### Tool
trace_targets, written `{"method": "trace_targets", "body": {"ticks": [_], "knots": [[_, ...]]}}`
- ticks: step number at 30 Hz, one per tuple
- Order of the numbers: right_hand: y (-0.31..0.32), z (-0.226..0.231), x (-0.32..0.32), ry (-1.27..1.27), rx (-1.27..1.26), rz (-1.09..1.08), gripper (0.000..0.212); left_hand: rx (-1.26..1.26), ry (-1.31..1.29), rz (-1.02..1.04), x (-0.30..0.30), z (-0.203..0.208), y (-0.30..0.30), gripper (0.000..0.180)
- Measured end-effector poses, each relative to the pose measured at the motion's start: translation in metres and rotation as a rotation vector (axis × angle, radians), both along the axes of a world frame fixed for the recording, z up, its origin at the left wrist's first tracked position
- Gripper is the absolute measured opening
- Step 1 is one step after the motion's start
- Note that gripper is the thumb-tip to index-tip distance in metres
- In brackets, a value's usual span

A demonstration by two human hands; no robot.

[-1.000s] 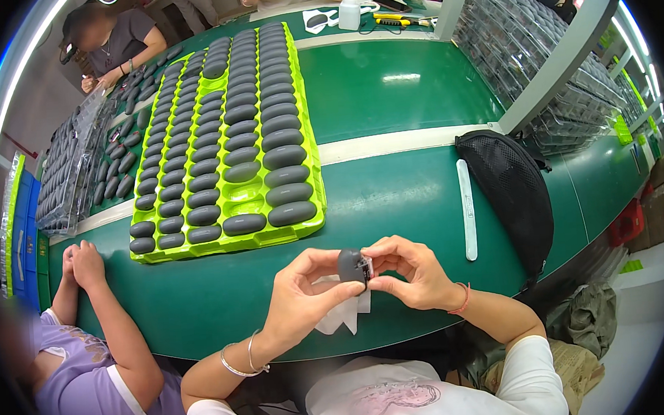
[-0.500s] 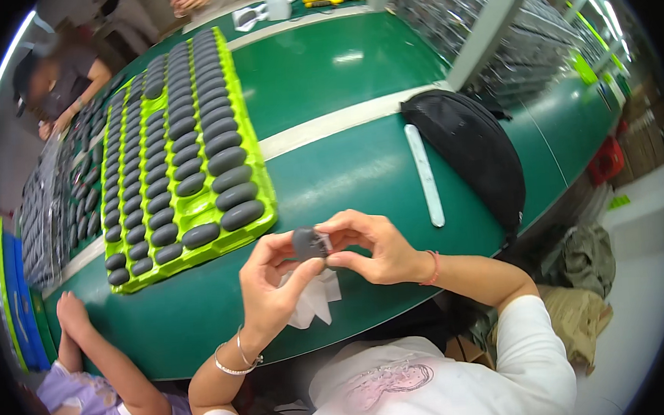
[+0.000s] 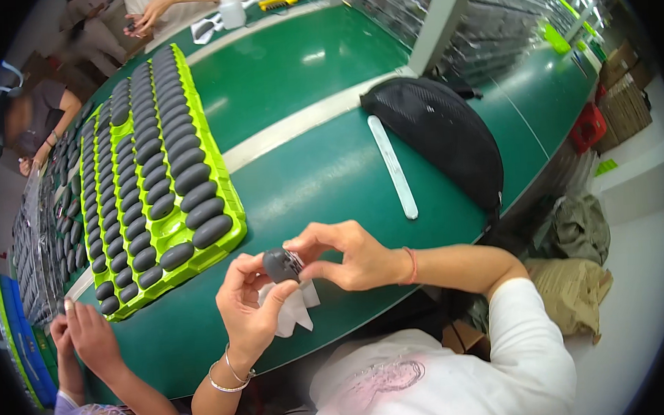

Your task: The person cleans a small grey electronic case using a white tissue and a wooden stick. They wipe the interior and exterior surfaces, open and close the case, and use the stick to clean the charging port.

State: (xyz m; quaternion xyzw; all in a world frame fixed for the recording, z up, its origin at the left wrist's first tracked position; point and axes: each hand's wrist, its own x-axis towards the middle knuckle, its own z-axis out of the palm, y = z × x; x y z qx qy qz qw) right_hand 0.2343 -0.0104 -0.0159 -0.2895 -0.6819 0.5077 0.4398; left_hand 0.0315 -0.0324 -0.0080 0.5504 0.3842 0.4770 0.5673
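My left hand pinches a small dark grey, smooth rounded piece between thumb and fingers, above the near edge of the green table. The thumb and fingertips of my right hand close on the piece's right side, where a pale, detailed part shows. What exactly the right fingertips grip is too small to tell. Below the hands lies a crumpled white wipe. Ahead and to the left stands a bright yellow-green tray with rows of similar dark grey oval pieces; a bare pocket shows near its front right corner.
A white strip-like tool and a black mesh bag lie on the right of the table. A co-worker's hands are close at the left. Other people work across the table, near a white bottle. A grey post rises behind the bag.
The whole view has shifted, with tray and bag now farther left. The dark grey piece is turned slightly, its detailed side more visible. The co-worker's hands at the left have parted somewhat.
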Motion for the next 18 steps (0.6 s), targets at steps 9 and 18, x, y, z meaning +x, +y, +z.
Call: {"method": "trace_targets", "body": {"ticks": [9,18], "knots": [[0.002,0.001,-0.005,0.071,-0.191,0.056,0.039,0.015,0.030,0.074,-0.002,0.000,0.002,0.041],[-0.003,-0.003,-0.007,0.058,0.069,0.010,0.035,0.385,0.184,0.129,-0.003,0.004,-0.005,0.043]]}}
